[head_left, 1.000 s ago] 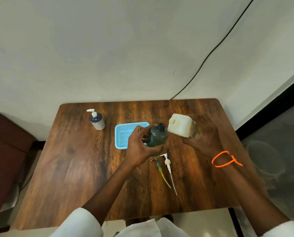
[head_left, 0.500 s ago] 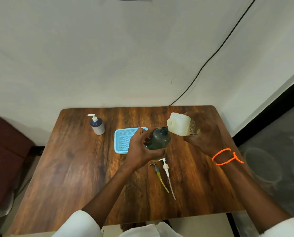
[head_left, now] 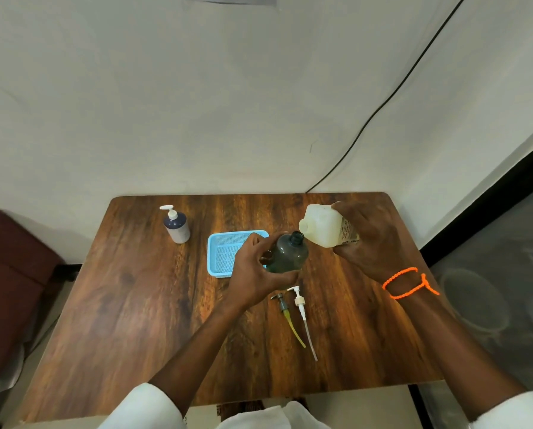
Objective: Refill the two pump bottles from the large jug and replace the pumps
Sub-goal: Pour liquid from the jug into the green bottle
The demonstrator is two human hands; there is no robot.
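My left hand (head_left: 255, 270) grips a dark green bottle (head_left: 290, 252) with no pump, its open neck pointing up and to the right. A whitish jug (head_left: 324, 226) is tipped on its side in my right hand (head_left: 373, 239), and its open spout sits just above and to the right of the bottle's neck. Two loose pumps lie on the wooden table (head_left: 135, 305) below my hands: a dark one with a yellow tube (head_left: 286, 317) and a white one with a clear tube (head_left: 302, 314). A second bottle (head_left: 177, 226), dark and white with its pump on, stands at the back left.
A light blue basket (head_left: 225, 252) sits on the table behind my left hand. A dark red seat (head_left: 8, 274) is left of the table. A black cable (head_left: 382, 103) runs down the wall. Round pale objects (head_left: 472, 301) lie on the floor at the right.
The jug has tipped further and moved closer, so its spout now sits right by the bottle's neck. The view has shifted, so the table appears lower in the frame.
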